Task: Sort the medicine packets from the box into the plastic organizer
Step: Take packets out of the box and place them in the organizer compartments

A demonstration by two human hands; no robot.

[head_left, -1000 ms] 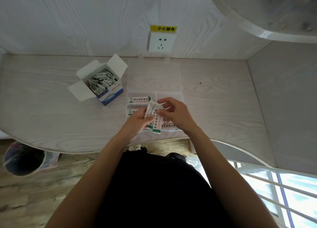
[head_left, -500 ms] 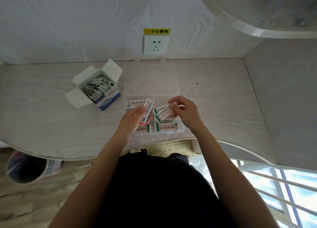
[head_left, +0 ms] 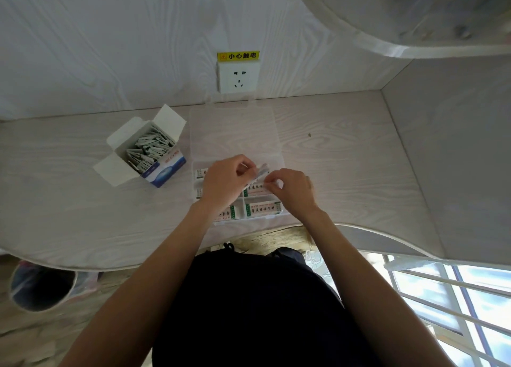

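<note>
We've got both hands over the plastic organizer (head_left: 278, 145), which sits open at the near edge of the surface (head_left: 345, 159), lid flat toward the back wall. Left hand (head_left: 224, 183) has its fingers curled round a small stack of medicine packets (head_left: 261, 172); the stack's free end sticks out to the right, long axis roughly left-right, tilted up. Right hand (head_left: 293, 189) is just beside that free end, fingertips pinched at the tip of the stack, or on one packet from it; we can't tell which.

Key relation: the right rear compartment lies directly under the right hand's fingers, so we judge the right hand is the one to peel and drop. Near compartments already hold packets lying lengthwise left-right.

Box (head_left: 150, 152) is well apart, toward the left rear, still full of packets.
</note>
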